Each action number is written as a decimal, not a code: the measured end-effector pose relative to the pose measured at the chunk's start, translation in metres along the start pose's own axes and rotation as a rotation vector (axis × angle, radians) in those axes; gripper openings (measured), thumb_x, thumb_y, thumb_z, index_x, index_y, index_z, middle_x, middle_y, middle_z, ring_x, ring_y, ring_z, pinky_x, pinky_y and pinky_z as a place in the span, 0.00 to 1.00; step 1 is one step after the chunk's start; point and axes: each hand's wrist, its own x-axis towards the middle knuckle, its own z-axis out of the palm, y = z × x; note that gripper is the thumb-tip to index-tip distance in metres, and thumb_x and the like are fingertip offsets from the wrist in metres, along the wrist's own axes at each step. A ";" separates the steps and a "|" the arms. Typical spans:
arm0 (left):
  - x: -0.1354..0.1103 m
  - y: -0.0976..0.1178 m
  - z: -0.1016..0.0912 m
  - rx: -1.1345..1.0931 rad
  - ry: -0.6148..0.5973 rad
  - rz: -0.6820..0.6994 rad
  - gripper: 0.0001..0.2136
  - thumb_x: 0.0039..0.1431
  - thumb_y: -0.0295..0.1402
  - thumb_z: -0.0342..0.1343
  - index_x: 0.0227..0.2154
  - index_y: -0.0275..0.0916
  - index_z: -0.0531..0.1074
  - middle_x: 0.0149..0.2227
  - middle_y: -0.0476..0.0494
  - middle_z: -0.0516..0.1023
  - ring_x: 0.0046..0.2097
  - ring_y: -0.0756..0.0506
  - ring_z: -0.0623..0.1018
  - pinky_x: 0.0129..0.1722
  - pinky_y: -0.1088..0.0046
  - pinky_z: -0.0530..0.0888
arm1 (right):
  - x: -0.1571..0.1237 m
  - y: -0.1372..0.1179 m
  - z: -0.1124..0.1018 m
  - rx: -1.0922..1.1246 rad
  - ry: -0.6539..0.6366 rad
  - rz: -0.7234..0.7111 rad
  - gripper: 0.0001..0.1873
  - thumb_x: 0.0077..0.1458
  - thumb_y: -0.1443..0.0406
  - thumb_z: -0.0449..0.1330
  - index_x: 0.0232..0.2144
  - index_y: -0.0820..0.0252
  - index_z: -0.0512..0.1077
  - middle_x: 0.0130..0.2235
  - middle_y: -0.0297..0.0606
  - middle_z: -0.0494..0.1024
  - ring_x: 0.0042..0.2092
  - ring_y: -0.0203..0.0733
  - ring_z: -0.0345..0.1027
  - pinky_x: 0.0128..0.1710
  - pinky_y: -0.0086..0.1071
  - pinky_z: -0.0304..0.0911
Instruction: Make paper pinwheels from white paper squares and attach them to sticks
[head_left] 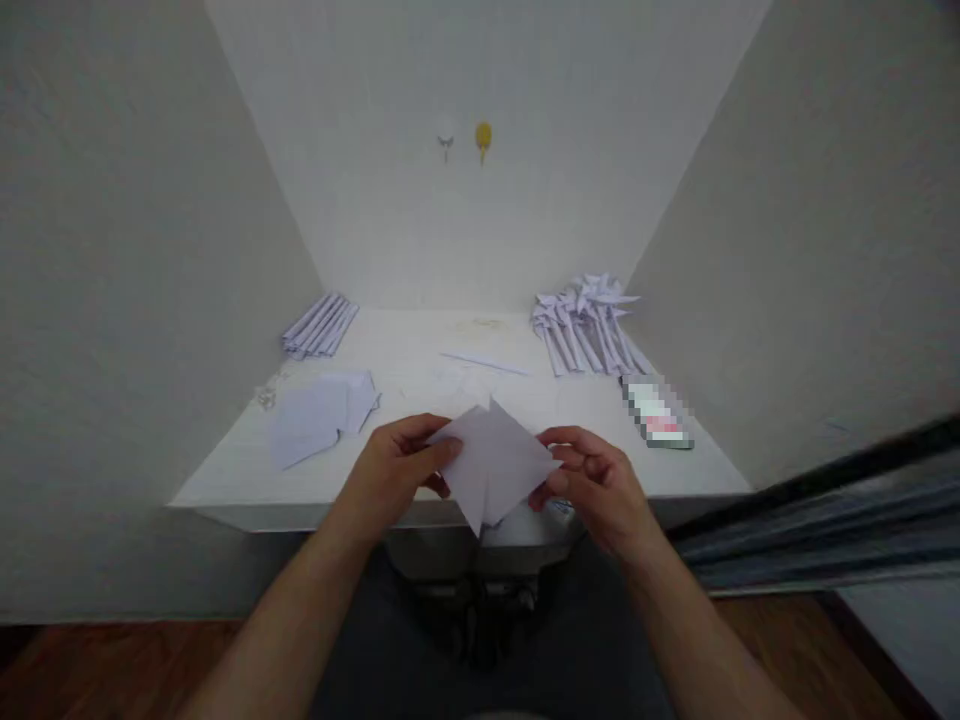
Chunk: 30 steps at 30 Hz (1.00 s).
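Note:
A square of white paper [487,460], turned with one corner toward me and slit inward at its top and bottom corners, is held up over the table's front edge. My left hand [405,455] pinches its left side, thumb on top and fingers underneath. At the right corner, my right hand [589,480] has its thumb and fingers closed round the tip. Behind the paper, on the tabletop, lies a thin white strip [484,363]. To the left of my left hand rest more white paper sheets [311,415], overlapping in a loose pile.
Rolled paper sticks [321,325] lie at the back left. Several paper pinwheels [589,325] on rolled sticks are heaped at the back right. A phone [656,412] lies at the right of the white table [225,480]. Two hooks, one yellow [484,138], are on the wall.

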 end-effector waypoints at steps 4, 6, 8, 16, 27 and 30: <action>-0.004 0.002 0.004 0.013 0.014 -0.015 0.13 0.47 0.37 0.75 0.33 0.35 0.83 0.28 0.48 0.83 0.26 0.49 0.78 0.21 0.76 0.79 | 0.000 0.001 0.002 0.007 0.079 -0.005 0.12 0.52 0.60 0.77 0.38 0.56 0.83 0.25 0.30 0.82 0.25 0.38 0.79 0.26 0.29 0.77; -0.004 0.001 0.005 0.026 0.026 -0.025 0.15 0.46 0.37 0.75 0.34 0.34 0.83 0.28 0.47 0.83 0.27 0.48 0.79 0.22 0.75 0.79 | 0.001 0.002 0.004 -0.008 0.112 -0.010 0.10 0.52 0.62 0.77 0.36 0.56 0.83 0.25 0.29 0.82 0.25 0.36 0.78 0.26 0.28 0.78; -0.004 0.000 0.006 0.021 0.039 -0.023 0.17 0.44 0.36 0.76 0.36 0.34 0.82 0.26 0.47 0.83 0.26 0.48 0.79 0.22 0.75 0.79 | 0.002 0.003 0.004 -0.025 0.148 -0.022 0.10 0.51 0.63 0.77 0.35 0.56 0.83 0.25 0.29 0.82 0.26 0.36 0.77 0.27 0.28 0.78; -0.003 -0.006 0.006 -0.098 0.001 0.029 0.18 0.43 0.34 0.78 0.36 0.36 0.80 0.25 0.49 0.84 0.21 0.50 0.78 0.20 0.76 0.78 | 0.001 0.005 -0.003 -0.003 0.213 0.021 0.14 0.48 0.61 0.79 0.35 0.58 0.81 0.25 0.31 0.83 0.26 0.38 0.77 0.26 0.30 0.78; -0.003 -0.008 0.005 -0.102 0.036 0.031 0.16 0.46 0.35 0.76 0.36 0.37 0.79 0.24 0.51 0.83 0.21 0.50 0.78 0.21 0.76 0.78 | -0.001 -0.006 -0.009 0.021 0.146 0.049 0.09 0.53 0.62 0.72 0.37 0.58 0.83 0.30 0.36 0.85 0.27 0.44 0.81 0.31 0.36 0.78; -0.003 -0.007 0.005 -0.065 0.035 0.030 0.15 0.47 0.35 0.75 0.36 0.36 0.79 0.24 0.50 0.83 0.22 0.50 0.78 0.22 0.76 0.77 | -0.002 -0.006 -0.009 -0.080 0.194 0.058 0.10 0.55 0.60 0.72 0.38 0.58 0.82 0.30 0.36 0.86 0.27 0.43 0.81 0.31 0.33 0.77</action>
